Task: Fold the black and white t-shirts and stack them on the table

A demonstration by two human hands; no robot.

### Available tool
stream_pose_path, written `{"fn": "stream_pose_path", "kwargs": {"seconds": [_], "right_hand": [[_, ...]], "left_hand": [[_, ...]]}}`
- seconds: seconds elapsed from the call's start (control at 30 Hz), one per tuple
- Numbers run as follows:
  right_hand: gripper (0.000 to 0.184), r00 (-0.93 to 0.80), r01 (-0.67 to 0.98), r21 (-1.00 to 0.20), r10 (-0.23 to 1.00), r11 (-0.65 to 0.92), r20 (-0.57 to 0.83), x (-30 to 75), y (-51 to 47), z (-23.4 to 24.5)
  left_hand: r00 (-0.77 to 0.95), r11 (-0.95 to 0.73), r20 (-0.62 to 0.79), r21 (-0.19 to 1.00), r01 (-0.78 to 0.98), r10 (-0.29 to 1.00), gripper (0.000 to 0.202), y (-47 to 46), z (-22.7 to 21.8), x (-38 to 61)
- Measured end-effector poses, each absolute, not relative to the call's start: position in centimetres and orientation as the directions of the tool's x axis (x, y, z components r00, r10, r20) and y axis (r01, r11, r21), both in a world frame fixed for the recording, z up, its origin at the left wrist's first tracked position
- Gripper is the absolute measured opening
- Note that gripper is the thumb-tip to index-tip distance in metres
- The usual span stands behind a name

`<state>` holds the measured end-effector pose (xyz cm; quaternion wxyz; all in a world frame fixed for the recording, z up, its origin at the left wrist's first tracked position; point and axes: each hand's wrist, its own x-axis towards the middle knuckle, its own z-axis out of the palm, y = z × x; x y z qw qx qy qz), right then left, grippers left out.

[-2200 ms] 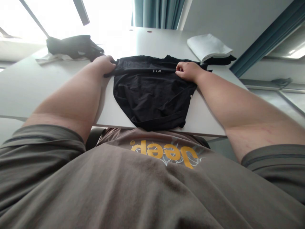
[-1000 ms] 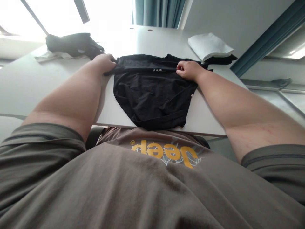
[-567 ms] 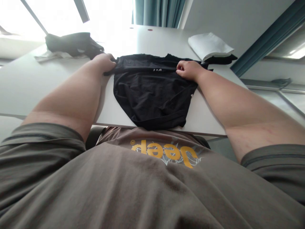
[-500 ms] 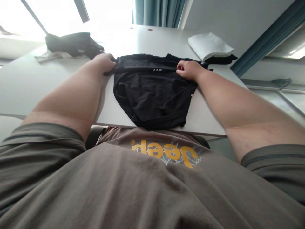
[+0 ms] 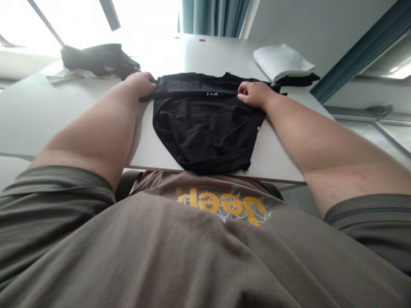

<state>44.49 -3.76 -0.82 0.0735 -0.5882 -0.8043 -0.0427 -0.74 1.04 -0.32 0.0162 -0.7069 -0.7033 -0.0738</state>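
Observation:
A black T-shirt (image 5: 205,128) lies spread on the white table, its lower end reaching the near edge by my body. Small pale print shows across its upper part. My left hand (image 5: 143,83) is closed at the shirt's upper left, by the sleeve; its fingertips are partly hidden. On the upper right of the shirt rests my right hand (image 5: 253,94), fingers curled and pinching the black cloth. The fabric between the hands is drawn fairly straight, while the lower part is wrinkled.
At the far left of the table (image 5: 28,111) lies a pile of dark clothing (image 5: 96,60) over something white. A folded white cloth (image 5: 282,62) sits on black fabric at the far right. Teal curtains (image 5: 215,17) hang behind the table.

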Motion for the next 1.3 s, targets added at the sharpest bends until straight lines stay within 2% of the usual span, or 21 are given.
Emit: {"fn": "stream_pose_path", "kwargs": {"seconds": [0.43,0.97,1.3], "right_hand": [[0.031,-0.296,0.952,-0.025,0.940,0.305,0.172,44.34,-3.95,-0.70],[0.033,-0.286,0.955,-0.040,0.948,0.294,0.141,44.16,-4.25,-0.55],[0.031,-0.290,0.955,-0.020,0.944,0.297,0.158,44.17,-4.26,-0.62]], "left_hand": [[0.002,-0.006,0.104,0.031,1.000,0.995,0.057,0.35,0.13,-0.17],[-0.008,-0.002,0.120,0.078,0.997,0.993,0.061,0.78,-0.31,-0.69],[-0.003,0.000,0.127,0.027,1.000,0.992,0.059,0.84,-0.34,-0.45]]}}
